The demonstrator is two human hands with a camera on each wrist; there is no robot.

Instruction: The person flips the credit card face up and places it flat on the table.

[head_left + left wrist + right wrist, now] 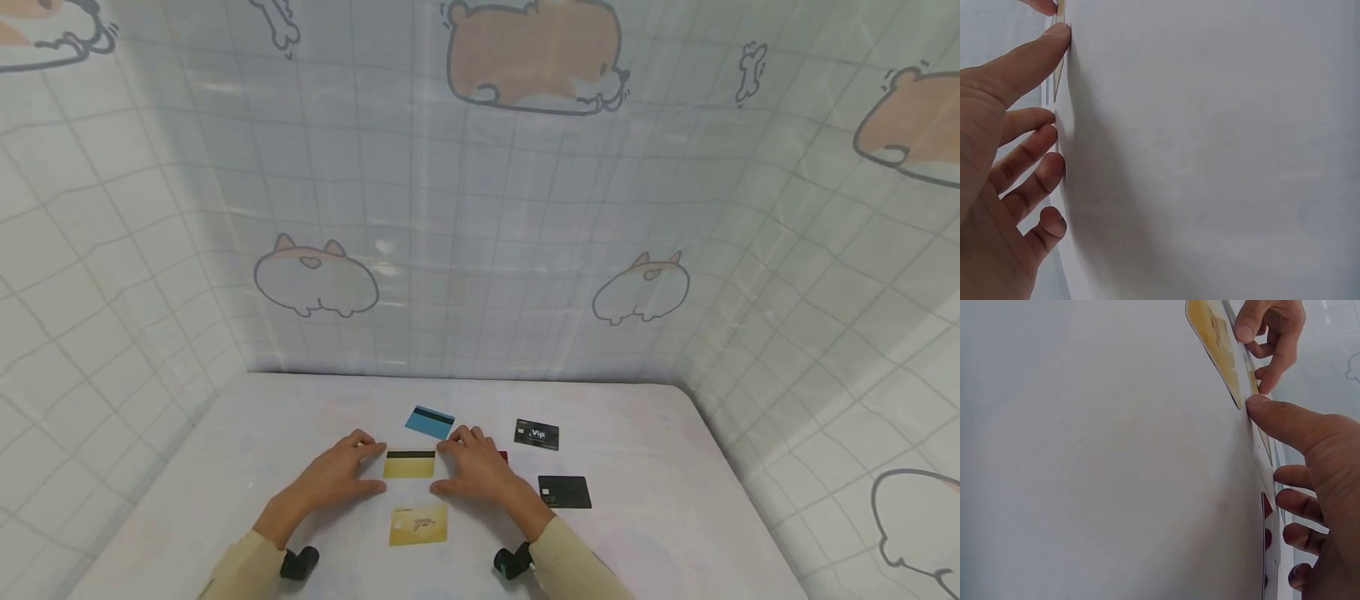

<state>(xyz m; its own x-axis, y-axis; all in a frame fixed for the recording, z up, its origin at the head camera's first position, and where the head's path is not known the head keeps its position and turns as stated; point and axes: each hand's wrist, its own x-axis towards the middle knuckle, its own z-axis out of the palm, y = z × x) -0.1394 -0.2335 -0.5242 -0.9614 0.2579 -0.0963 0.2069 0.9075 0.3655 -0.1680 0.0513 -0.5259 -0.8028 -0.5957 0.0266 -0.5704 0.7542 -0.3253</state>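
Observation:
A gold card with a black stripe [408,468] lies flat on the white table, between my two hands. My left hand [333,475] is at its left edge, thumb and forefinger spread near the two left corners. At the right edge my right hand [480,471] mirrors this, its fingers loosely bent. Whether the fingertips touch the card I cannot tell. Nearer me lies another gold card with dark lettering [417,525], also seen in the right wrist view [1213,337]. A red card [504,457] is mostly hidden behind my right hand.
Beyond the hands lies a blue card with a black stripe [429,422]. A black card marked Vip [536,434] and a second black card [566,492] lie to the right. Patterned sheeting [480,208] rises behind the white table [660,533] and along both sides.

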